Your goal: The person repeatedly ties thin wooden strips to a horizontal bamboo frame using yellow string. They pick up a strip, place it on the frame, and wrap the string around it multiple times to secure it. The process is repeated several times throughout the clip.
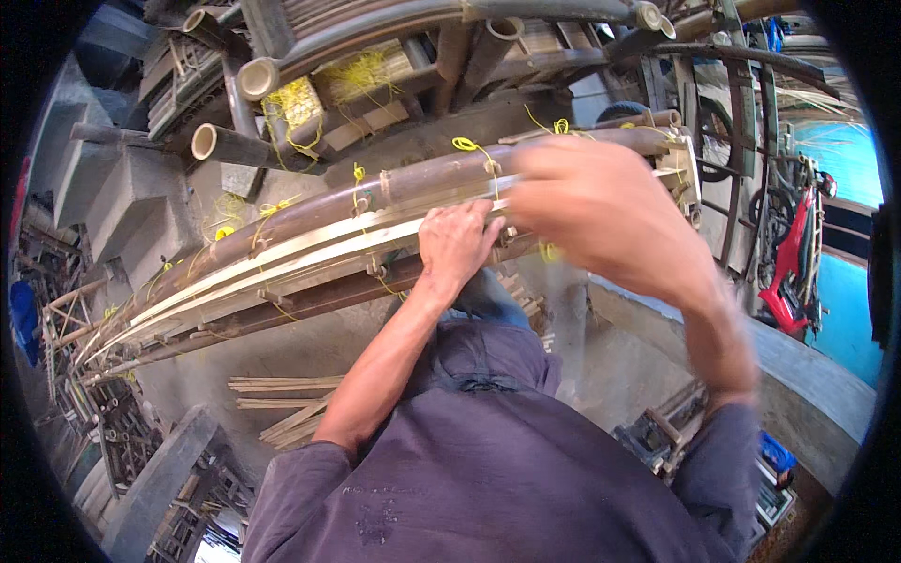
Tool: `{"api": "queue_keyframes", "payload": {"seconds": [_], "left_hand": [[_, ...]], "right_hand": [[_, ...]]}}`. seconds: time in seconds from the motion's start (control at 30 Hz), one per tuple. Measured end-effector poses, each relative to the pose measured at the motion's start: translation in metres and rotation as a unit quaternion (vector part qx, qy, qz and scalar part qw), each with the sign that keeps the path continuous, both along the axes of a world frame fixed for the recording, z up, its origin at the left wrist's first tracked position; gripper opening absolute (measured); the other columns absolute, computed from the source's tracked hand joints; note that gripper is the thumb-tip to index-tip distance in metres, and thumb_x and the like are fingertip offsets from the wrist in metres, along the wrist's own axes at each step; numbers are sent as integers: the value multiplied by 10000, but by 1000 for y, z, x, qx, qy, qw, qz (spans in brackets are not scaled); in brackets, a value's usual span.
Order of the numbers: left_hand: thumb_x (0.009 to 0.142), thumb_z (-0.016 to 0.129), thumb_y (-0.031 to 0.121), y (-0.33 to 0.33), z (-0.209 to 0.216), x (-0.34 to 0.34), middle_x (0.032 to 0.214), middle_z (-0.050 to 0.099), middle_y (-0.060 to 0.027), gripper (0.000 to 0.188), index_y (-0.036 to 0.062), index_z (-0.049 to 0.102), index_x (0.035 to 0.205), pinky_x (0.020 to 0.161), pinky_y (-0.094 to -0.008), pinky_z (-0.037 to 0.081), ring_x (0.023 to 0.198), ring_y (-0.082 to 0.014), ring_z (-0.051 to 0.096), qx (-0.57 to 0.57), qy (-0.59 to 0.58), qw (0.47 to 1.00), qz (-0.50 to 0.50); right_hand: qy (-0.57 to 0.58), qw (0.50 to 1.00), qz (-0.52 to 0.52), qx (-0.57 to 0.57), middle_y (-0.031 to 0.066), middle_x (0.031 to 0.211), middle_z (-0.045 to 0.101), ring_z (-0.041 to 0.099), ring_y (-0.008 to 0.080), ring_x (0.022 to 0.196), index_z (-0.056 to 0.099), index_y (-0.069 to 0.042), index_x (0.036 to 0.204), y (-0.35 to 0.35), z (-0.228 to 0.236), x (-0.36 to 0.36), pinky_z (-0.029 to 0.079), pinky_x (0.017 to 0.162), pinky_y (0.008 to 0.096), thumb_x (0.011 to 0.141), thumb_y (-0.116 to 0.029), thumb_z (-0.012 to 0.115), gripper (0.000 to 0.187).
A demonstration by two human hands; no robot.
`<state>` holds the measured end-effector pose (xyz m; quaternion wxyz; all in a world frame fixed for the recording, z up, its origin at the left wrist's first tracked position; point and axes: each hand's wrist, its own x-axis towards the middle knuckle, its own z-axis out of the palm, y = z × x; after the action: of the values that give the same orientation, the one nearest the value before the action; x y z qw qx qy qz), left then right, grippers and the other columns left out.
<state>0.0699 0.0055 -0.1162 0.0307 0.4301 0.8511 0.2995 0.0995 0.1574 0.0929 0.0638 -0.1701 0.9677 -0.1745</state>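
Note:
A long frame of dark bamboo poles runs across in front of me, with yellow cord loops tied along it. Pale bamboo strips lie lengthwise between the poles. My left hand grips the strips near the frame's middle, fingers bent over them and thumb on the right side. Just to its right, above the far pole, my right hand is smeared by motion. Its fingers cannot be made out, nor whether anything is in them.
Thick bamboo poles and bundles of yellow cord stand beyond the frame. Loose bamboo slats lie on the floor at lower left. A low concrete ledge and a red motorbike are at right; concrete blocks stand left.

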Motion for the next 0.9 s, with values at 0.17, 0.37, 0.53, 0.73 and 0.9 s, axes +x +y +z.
{"api": "queue_keyframes", "payload": {"seconds": [0.17,0.37,0.53,0.73,0.9], "left_hand": [[875,588,337,2,7,5,661,638,-103,290,96,635,722,589,-392,496,638,-277,642,-48,-21,999,14],[878,586,339,24,3,-4,652,618,-110,274,90,644,780,558,-425,472,615,-319,614,-57,-8,998,19],[886,588,312,18,6,7,710,640,-109,236,97,652,812,593,-418,477,671,-284,625,-103,-15,993,49],[959,520,312,80,62,-33,702,577,-11,311,41,598,829,574,-302,425,681,-121,566,179,-516,837,22],[929,510,245,113,-42,-112,616,444,16,283,56,513,719,484,-241,343,562,-84,439,47,-636,760,124]], "right_hand": [[-25,990,-42,-132,148,960,620,600,324,939,553,-10,1156,13,-71,-96,487,779,419,875,-246,601,370],[-140,735,-327,-577,71,867,607,566,149,680,530,-21,1116,33,-197,-94,463,583,312,925,-258,544,305],[-262,832,-107,-476,147,758,626,657,324,763,515,-40,1133,-24,-112,90,510,696,414,870,-130,550,280],[-89,975,-73,-188,123,627,619,667,302,684,545,-56,925,-66,-260,113,522,567,416,816,-156,543,147],[-100,984,-57,-133,83,689,642,668,274,713,622,-105,939,-69,-264,122,524,565,408,772,-141,567,179]]}}
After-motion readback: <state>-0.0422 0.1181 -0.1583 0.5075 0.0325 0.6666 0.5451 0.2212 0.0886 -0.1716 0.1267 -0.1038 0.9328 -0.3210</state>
